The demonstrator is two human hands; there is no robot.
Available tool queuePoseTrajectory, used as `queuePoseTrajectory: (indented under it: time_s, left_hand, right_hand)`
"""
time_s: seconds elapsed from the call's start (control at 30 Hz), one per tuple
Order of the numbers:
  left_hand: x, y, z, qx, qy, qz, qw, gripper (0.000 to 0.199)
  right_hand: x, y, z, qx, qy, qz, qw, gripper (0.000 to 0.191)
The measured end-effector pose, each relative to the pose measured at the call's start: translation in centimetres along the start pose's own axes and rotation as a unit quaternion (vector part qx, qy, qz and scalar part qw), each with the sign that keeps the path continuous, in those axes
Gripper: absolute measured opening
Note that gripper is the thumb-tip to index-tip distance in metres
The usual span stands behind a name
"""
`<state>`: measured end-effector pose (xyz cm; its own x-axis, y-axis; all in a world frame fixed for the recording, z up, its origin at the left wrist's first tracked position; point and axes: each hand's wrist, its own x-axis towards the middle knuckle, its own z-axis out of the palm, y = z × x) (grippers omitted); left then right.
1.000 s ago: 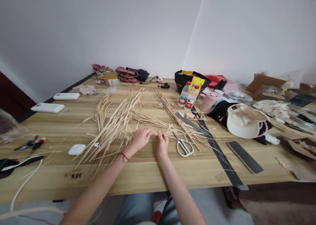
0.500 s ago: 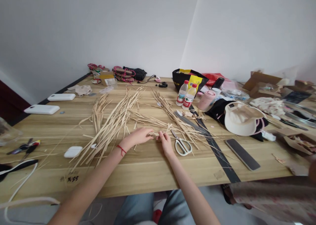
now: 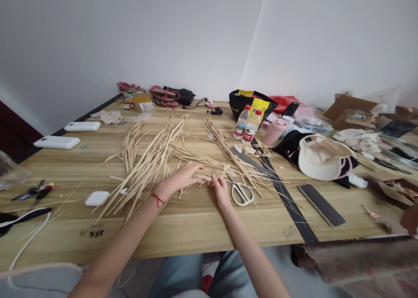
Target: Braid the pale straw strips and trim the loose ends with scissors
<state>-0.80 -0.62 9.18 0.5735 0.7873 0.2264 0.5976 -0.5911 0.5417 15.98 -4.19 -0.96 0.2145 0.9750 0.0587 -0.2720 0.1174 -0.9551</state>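
Two hands: yours, working above the table [image 3: 183, 237], around the middle.
Left hand [image 3: 183, 176]: fingers parted, thumb and fingers on either side of the straw piece [image 3: 205, 177]; can't tell if you touch it. Red string [image 3: 158, 200] at your wrist.
Right hand [image 3: 218, 188]: narrow pinch, you hold the piece's right end.
Straw piece location: between your two hands, short, knobbly; pale ends stick out past your right fingertips.
Straw strips [image 3: 156, 154]: loose pile, left of and beyond your left hand.
Scissors [image 3: 238, 186]: on the table, just right of your right hand.
Phone [image 3: 321, 204]: flat, farther right.
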Motion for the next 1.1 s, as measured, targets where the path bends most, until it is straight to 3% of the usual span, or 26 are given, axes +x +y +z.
queuePoseTrajectory:
  time_s: [0.1,0.13,0.17,0.23,0.33,0.4,0.57,0.67,0.73,0.87,1.0,1.1]
  left_hand:
    - [-2.0,0.5,-2.1,-0.072,0.126,-0.047,0.988,0.03]
    - [-3.0,0.6,-2.6,-0.102,0.138,-0.072,0.983,0.031]
    - [-4.0,0.8,-2.9,-0.132,0.138,-0.096,0.977,0.034]
    - [-6.1,0.8,-2.7,-0.137,0.087,-0.132,0.978,0.038]
    - [-8.5,0.3,-0.9,-0.051,0.008,-0.193,0.98,0.039]
    - [-9.1,-0.7,0.8,-0.002,0.028,-0.231,0.972,0.042]
    - [-6.8,-3.4,3.6,-0.033,0.114,-0.248,0.962,0.061]
    - [-4.1,-3.9,3.9,-0.141,0.153,-0.257,0.944,0.054]
    - [-2.5,-3.7,3.9,-0.266,0.182,-0.25,0.913,0.049]
    - [-0.9,-2.6,4.1,-0.452,0.164,-0.184,0.858,0.051]
    - [-1.1,-2.1,4.8,-0.519,0.172,-0.18,0.818,0.051]
    - [-1.5,-2.4,5.3,-0.531,0.17,-0.185,0.809,0.05]
  right_hand:
    - [-0.1,-0.1,-0.2,-0.014,0.026,-0.022,0.999,0.031]
    - [-0.1,-0.2,-0.2,-0.022,0.034,-0.029,0.999,0.031]
    - [0.0,-0.2,-0.2,-0.03,0.037,-0.034,0.998,0.032]
    - [0.1,-0.4,-0.2,-0.046,0.033,-0.033,0.998,0.033]
    - [0.2,-0.4,0.1,-0.062,0.021,-0.031,0.997,0.034]
    - [0.2,-0.3,0.2,-0.058,0.012,-0.033,0.998,0.033]
    - [0.1,-0.1,0.1,-0.024,0.015,-0.024,0.999,0.033]
    - [0.2,0.1,-0.1,-0.002,0.037,-0.012,0.999,0.035]
    - [0.4,0.2,-0.1,0.021,0.044,-0.002,0.999,0.036]
    - [0.4,0.0,0.1,0.064,0.037,0.013,0.997,0.033]
    - [0.3,-1.1,0.2,0.053,0.026,-0.024,0.998,0.03]
    - [0.0,-2.0,0.1,0.016,-0.03,-0.034,0.999,0.033]
